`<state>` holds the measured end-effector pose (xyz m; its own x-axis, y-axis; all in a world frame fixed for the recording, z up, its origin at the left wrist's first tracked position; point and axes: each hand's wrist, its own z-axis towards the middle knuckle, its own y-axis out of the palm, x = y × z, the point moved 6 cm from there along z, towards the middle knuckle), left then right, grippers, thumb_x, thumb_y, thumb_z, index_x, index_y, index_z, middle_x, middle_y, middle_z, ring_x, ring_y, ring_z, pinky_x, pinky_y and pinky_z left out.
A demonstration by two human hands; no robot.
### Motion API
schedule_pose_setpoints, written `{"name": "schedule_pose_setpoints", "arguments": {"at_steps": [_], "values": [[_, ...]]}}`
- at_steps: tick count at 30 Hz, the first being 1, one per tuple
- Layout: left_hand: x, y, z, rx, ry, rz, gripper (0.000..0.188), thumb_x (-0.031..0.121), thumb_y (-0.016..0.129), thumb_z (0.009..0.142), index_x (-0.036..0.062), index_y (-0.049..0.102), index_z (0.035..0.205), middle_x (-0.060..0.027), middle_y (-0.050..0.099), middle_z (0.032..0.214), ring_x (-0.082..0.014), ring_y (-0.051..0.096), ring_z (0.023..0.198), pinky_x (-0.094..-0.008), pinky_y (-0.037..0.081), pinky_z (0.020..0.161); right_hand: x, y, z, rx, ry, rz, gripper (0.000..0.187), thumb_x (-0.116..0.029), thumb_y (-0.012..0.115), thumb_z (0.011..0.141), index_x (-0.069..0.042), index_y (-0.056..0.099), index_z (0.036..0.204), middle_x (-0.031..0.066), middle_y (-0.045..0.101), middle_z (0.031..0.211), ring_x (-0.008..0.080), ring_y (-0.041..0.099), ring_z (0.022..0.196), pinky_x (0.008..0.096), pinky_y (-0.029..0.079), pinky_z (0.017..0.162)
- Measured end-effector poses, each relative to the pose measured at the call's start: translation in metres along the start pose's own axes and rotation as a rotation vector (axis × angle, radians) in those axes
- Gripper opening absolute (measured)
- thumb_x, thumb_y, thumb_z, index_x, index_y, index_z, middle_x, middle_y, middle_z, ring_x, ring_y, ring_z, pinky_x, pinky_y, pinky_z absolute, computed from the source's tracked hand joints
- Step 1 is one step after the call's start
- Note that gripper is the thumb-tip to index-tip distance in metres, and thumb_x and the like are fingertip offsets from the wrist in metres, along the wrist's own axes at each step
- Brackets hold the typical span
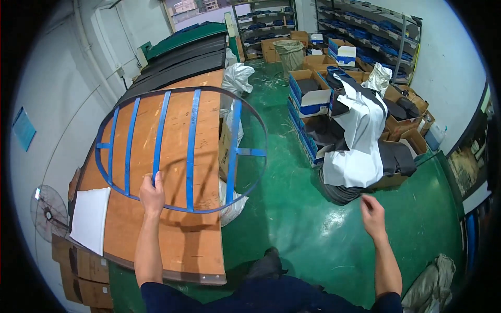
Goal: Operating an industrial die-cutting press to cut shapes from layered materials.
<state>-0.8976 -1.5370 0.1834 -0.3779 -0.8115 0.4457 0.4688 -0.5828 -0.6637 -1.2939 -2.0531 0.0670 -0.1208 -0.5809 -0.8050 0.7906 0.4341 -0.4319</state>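
My left hand (152, 197) is closed on the lower end of a blue crossbar of a large oval cutting die (192, 151), a thin dark metal band braced by several blue bars. The die is above the wooden table (172, 250) and reaches past its right edge over the floor. My right hand (372, 213) is in the air to the right, fingers curled in, with nothing visible in it. Just beyond it are a stack of black sheets (339, 192) and a white sheet (360, 135) draped over dark material.
A white sheet (90, 221) lies on the table's left edge, beside a fan (48, 214). Black sheets (180, 60) cover the table's far end. Open cartons (309, 91) crowd the right side, with shelves (365, 34) behind. A sack (430, 284) lies at lower right.
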Motion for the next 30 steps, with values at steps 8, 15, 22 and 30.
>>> {"name": "schedule_pose_setpoints", "arguments": {"at_steps": [8,15,22,30], "values": [[0.116,0.133,0.049,0.0,0.114,-0.143,0.028,0.032,0.063,0.092,0.004,0.065,0.088,-0.0165,0.064,0.068,-0.033,0.065,0.062,-0.0419,0.047,0.056,-0.166,0.188,0.162,-0.278,-0.918,0.035,0.038,-0.003,0.072,0.072,-0.002,0.062,0.108,0.0154,0.06,0.115,0.034,0.058,0.105,0.0434,0.049,0.088],[0.217,0.303,0.161,-0.21,0.27,-0.242,0.027,0.034,0.065,0.089,0.0064,0.065,0.089,-0.0147,0.064,0.066,-0.0358,0.064,0.061,-0.0444,0.049,0.054,-0.112,0.255,0.325,-0.263,-0.849,-0.105,0.042,-0.004,0.073,0.07,-0.001,0.061,0.11,0.0168,0.057,0.119,0.036,0.057,0.108,0.0451,0.048,0.09],[0.29,0.5,0.26,-0.441,0.299,-0.227,0.032,0.039,0.061,0.091,0.007,0.062,0.09,-0.0156,0.063,0.064,-0.0375,0.064,0.061,-0.0478,0.048,0.055,-0.011,0.312,0.492,-0.309,-0.626,-0.245,0.049,-0.01,0.072,0.073,-0.001,0.056,0.119,0.0179,0.059,0.117,0.0353,0.056,0.109,0.0443,0.045,0.092],[0.311,0.708,0.378,-0.667,0.238,-0.166,0.036,0.042,0.058,0.092,0.006,0.061,0.092,-0.0182,0.065,0.067,-0.0401,0.065,0.067,-0.0516,0.049,0.06,0.15,0.471,0.691,-0.486,0.491,0.596,0.052,-0.014,0.064,0.089,0.008,0.035,0.127,0.0214,0.061,0.111,0.0231,0.063,0.092,0.0376,0.053,0.081]]}}
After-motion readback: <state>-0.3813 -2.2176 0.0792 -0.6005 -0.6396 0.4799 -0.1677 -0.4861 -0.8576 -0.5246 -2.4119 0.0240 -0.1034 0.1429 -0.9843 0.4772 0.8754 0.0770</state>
